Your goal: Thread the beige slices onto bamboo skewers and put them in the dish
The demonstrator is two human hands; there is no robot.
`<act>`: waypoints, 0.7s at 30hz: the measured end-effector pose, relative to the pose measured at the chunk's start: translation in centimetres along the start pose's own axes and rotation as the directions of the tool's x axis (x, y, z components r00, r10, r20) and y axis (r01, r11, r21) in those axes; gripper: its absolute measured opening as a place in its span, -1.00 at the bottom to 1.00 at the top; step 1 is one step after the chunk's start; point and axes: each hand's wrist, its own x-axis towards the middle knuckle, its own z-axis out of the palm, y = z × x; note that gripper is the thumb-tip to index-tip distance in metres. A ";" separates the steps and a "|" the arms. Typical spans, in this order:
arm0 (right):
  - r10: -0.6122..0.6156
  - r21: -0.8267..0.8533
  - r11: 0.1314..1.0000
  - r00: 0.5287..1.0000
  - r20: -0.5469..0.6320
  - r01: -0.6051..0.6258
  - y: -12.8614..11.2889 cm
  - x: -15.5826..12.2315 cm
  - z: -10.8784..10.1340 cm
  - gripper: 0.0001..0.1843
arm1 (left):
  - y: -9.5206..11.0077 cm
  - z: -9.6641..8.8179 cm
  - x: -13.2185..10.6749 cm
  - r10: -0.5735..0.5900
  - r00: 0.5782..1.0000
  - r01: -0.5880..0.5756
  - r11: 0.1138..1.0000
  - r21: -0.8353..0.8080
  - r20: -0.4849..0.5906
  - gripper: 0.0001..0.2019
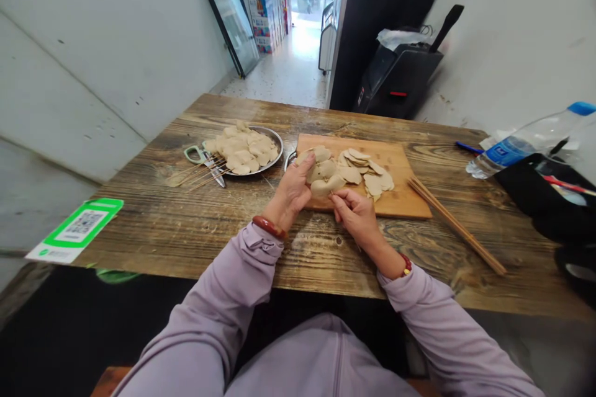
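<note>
A short row of thin beige food slices (323, 172) is held up over the near left part of a wooden cutting board (398, 158), between the two hands. The slices are grasped by the left hand (294, 189) from their left side, and the row's long axis is pointed away from the body, its near end being met by the right hand (356, 216). There the thumb and forefinger are closed in a pinch at the lowest slice's edge; whether a stick is gripped too cannot be told. The loose slices (372, 175) are spread on the board just beyond the right hand, which is the nearer one. A bundle of wooden skewers (459, 226) is laid slantwise farther right, partly on the tabletop (316, 260). To the left, skewered slices (239, 147) are heaped on a metal plate (275, 135), with scissors (209, 164) placed beside it.
</note>
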 end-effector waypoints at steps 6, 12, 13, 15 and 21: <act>0.034 -0.064 0.998 0.997 0.065 -0.029 0.3 -0.7 -0.6 -0.52 | 0.9 -1.4 1.3 0.081 0.991 -0.082 0.997 -0.004 -0.102 -0.82; -0.094 -0.224 0.969 0.994 0.055 0.104 0.5 -1.8 -1.2 -0.65 | 1.3 -1.7 1.5 0.062 0.994 -0.062 0.998 0.003 -0.086 -0.76; -0.111 -0.248 0.961 0.993 0.048 0.119 0.4 -2.1 -1.1 -0.68 | 1.1 -1.7 1.4 0.055 0.995 -0.054 0.998 0.012 -0.079 -0.76; -0.155 -0.293 0.944 0.988 0.016 0.153 0.3 -2.7 -0.9 -0.71 | 0.8 -1.5 1.2 0.041 0.996 -0.039 0.999 0.022 -0.080 -0.76; -0.243 -0.354 0.914 0.966 -0.085 0.199 0.5 -3.6 0.0 -0.72 | 0.2 -1.3 1.1 0.070 0.996 -0.070 0.998 0.006 -0.059 -0.76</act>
